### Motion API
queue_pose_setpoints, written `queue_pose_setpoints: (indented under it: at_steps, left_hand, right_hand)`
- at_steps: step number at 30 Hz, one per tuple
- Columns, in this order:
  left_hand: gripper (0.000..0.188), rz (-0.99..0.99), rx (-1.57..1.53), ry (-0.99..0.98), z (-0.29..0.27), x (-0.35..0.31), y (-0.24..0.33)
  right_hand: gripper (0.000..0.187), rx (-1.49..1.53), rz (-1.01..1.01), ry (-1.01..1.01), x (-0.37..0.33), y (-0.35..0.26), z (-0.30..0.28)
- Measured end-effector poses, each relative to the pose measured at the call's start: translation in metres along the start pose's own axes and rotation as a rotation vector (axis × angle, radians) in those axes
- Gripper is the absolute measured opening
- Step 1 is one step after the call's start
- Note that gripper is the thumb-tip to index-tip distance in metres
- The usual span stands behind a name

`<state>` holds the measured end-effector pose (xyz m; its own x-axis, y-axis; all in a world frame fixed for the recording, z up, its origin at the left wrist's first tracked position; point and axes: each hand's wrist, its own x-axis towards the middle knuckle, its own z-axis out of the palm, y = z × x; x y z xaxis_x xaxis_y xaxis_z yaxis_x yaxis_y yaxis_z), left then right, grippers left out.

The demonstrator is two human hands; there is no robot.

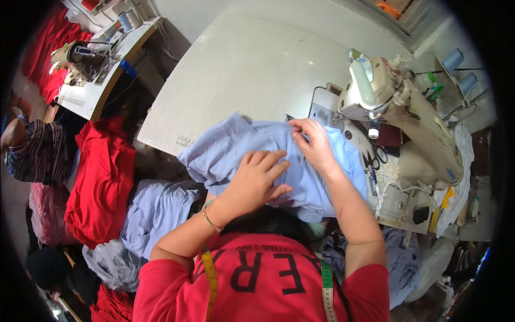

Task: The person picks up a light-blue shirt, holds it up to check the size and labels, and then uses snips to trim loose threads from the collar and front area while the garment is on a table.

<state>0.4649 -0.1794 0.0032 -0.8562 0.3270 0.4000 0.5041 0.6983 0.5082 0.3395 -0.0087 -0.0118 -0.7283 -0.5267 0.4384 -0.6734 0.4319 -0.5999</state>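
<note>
A light blue cloth garment lies rumpled over the front edge of the white sewing table and hangs toward my lap. My left hand rests on its middle, fingers spread and palm down. Farther up and to the right, my right hand touches the garment near its far edge, with the fingers bent and a gap between thumb and forefinger. Just right of that hand stands a cream sewing machine, its head above the blue cloth's right end. Whether cloth lies under the needle cannot be seen.
Black-handled scissors lie right of the cloth. Blue thread spools stand behind the machine. At left are a red garment, a pale blue cloth pile, a second sewing machine and another person's arm.
</note>
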Motion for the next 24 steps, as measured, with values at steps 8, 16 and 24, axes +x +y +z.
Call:
queue_pose_setpoints:
  at_steps: [8, 16, 24]
  left_hand:
    - [0.046, 0.060, 0.098, -0.028, 0.014, -0.010, 0.010]
    - [0.044, 0.058, 0.091, -0.008, 0.018, -0.015, 0.010]
    - [0.040, 0.058, 0.089, 0.003, 0.018, -0.014, 0.008]
  right_hand:
    - [0.009, 0.028, -0.023, -0.014, 0.001, 0.003, -0.001]
    - [0.007, -0.026, 0.071, -0.061, 0.000, 0.001, 0.002]
    - [0.006, -0.083, 0.140, -0.025, 0.002, -0.001, 0.011]
